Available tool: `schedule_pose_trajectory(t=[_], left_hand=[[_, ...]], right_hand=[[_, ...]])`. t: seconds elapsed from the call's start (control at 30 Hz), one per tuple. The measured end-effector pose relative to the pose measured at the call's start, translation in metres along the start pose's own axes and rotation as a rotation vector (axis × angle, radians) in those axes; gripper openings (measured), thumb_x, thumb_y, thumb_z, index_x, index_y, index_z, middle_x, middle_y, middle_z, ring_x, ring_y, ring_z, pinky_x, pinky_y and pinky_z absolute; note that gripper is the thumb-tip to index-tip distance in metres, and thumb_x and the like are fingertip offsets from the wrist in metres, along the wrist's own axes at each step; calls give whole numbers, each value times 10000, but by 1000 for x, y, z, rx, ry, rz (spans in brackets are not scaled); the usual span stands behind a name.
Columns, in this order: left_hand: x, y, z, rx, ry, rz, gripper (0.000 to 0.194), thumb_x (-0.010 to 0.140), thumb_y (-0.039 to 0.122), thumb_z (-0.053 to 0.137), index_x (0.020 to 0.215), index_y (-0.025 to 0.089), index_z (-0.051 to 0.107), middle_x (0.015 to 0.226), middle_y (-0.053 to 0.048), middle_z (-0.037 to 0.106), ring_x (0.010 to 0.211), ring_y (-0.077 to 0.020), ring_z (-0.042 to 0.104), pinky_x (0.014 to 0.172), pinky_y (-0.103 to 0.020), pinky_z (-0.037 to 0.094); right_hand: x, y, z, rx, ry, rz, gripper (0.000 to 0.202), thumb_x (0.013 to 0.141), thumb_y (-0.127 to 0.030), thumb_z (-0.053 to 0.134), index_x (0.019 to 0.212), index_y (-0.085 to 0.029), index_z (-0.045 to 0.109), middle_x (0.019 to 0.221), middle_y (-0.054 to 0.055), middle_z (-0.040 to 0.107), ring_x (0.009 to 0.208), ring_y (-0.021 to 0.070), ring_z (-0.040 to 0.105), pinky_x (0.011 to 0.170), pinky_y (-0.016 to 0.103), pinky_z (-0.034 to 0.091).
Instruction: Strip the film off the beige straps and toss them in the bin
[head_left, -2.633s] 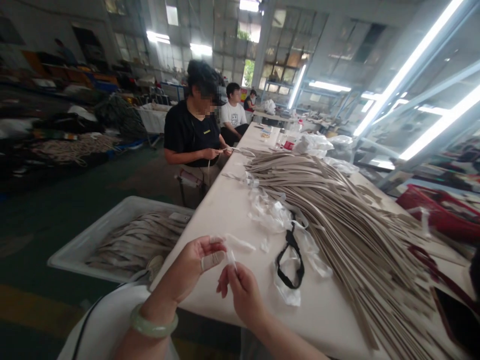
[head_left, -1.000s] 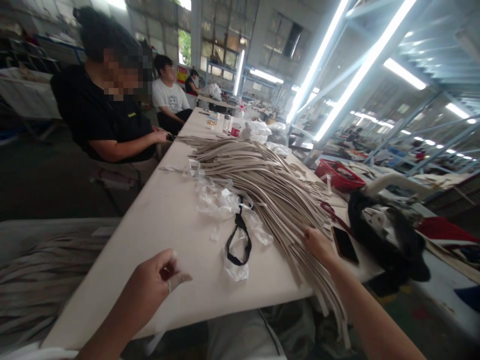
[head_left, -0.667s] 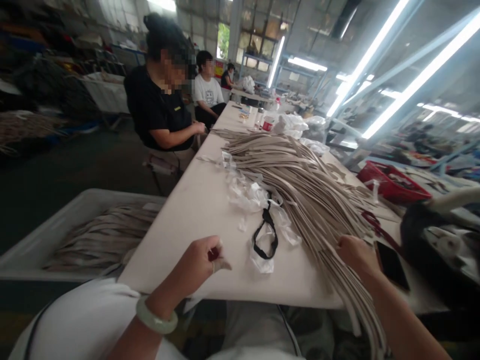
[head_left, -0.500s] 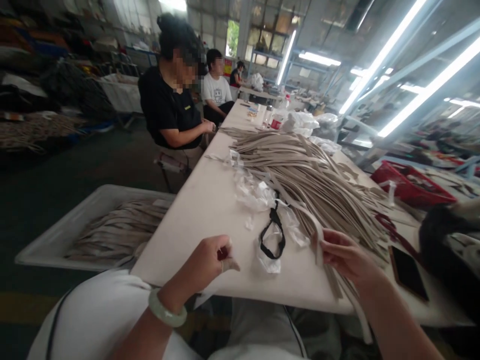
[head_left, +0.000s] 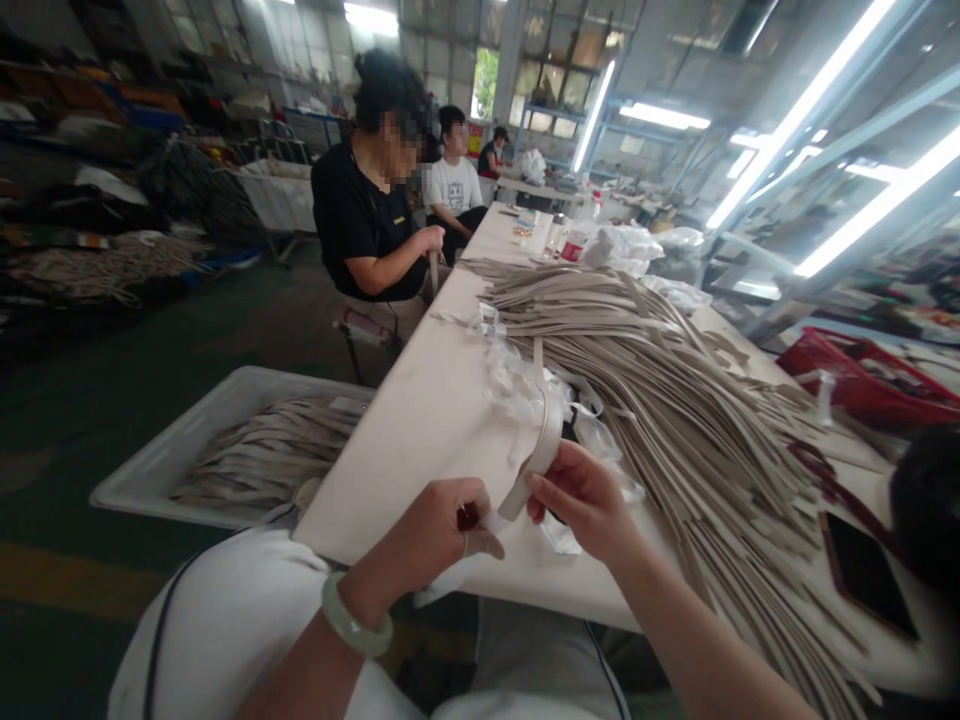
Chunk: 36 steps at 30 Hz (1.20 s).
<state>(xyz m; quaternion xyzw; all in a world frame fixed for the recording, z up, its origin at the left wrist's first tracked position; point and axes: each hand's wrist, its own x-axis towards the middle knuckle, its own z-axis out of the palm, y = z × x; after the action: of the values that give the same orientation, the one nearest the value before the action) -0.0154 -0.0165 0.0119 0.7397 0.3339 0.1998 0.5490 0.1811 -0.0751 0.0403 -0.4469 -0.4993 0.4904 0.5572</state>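
Observation:
My right hand [head_left: 581,495] pinches a beige strap [head_left: 551,425] near its end and holds it over the front of the table. The strap curves up and away from my fingers. Just left of that end is my left hand [head_left: 442,525], its fingers curled toward the thumb, which looks wrapped in a pale covering. A whitish blur shows at its fingertips; what they hold, if anything, I cannot make out. Clear plastic wrapping [head_left: 517,375] lies crumpled behind my hands. A black loop is mostly hidden behind my right hand. Many more beige straps [head_left: 660,400] lie piled to the right.
A white tub [head_left: 232,510] of straps stands on the floor at left. A phone [head_left: 866,575] and a red basket [head_left: 862,375] are at right. A co-worker in black [head_left: 371,220] sits along the table's left edge, handling a strap. Bottles and plastic bags [head_left: 619,245] stand farther back.
My right hand has moved left with the strap, from beside the pile to close by my left hand, and now covers much of the black loop. The camera view has shifted slightly left.

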Motion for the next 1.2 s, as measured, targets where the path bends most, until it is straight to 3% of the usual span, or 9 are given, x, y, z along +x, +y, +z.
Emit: schedule_pose_trajectory(t=[0.23,0.43,0.57,0.7,0.8,0.9,1.03,1.1,1.2], left_hand=[[1,-1,-1,-64,-37,13,229,661,254,820,704,161,615,642,66,556,615,-106,479,577,-220,362],[1,-4,-3,15,1,67,221,825,343,662,725,147,644,666,23,569,663,-132,503,602,-237,348],[-1,-4,-3,64,-69,59,216,821,279,644,654,145,610,639,30,572,635,-121,501,574,-237,310],[0,-4,-3,66,-54,52,161,804,216,619,662,144,642,644,13,610,665,-146,546,606,-242,343],[1,-4,-3,-110,-21,118,175,853,258,584,870,144,716,842,-33,713,817,-188,616,723,-254,423],[1,-7,-5,-118,-22,169,176,852,279,604,837,149,721,839,-28,720,805,-180,616,723,-249,423],[-4,-9,-10,37,-87,118,171,811,184,592,670,146,682,647,9,650,646,-136,556,593,-235,354],[-6,-5,-11,-34,-112,136,180,826,193,584,702,146,707,669,-1,668,652,-138,570,599,-235,373],[-9,6,-11,-269,-135,228,207,869,269,587,915,160,757,908,-50,737,824,-181,641,719,-257,461]], right_hand=[[0,0,2,-93,-87,48,209,791,-331,765,849,-169,647,648,-7,629,545,91,574,501,195,471],[0,18,6,84,-43,157,287,675,-297,854,886,-181,698,768,0,649,679,110,575,628,222,481],[7,28,-1,199,-119,273,363,833,-472,691,1052,-184,721,1021,76,691,814,147,606,751,279,505],[13,30,1,-103,-37,22,357,966,-455,493,1095,-227,736,1182,97,685,991,197,625,909,356,486],[8,28,11,-442,-202,-237,305,960,-361,533,1203,-273,694,1338,98,613,1204,244,565,1047,423,408],[4,22,19,-383,-300,-218,374,946,-391,556,1301,-293,625,1432,108,539,1293,269,517,1086,458,384],[7,6,20,-83,-109,-144,468,1030,-441,269,1261,-292,648,1406,96,569,1255,258,565,987,446,490],[7,-4,22,-256,-121,-271,452,1030,-418,286,1234,-285,667,1367,84,603,1272,262,547,1040,474,447],[1,-15,30,-587,-332,-423,379,1008,-362,401,1327,-302,598,1386,63,590,1321,255,493,1142,501,329]])
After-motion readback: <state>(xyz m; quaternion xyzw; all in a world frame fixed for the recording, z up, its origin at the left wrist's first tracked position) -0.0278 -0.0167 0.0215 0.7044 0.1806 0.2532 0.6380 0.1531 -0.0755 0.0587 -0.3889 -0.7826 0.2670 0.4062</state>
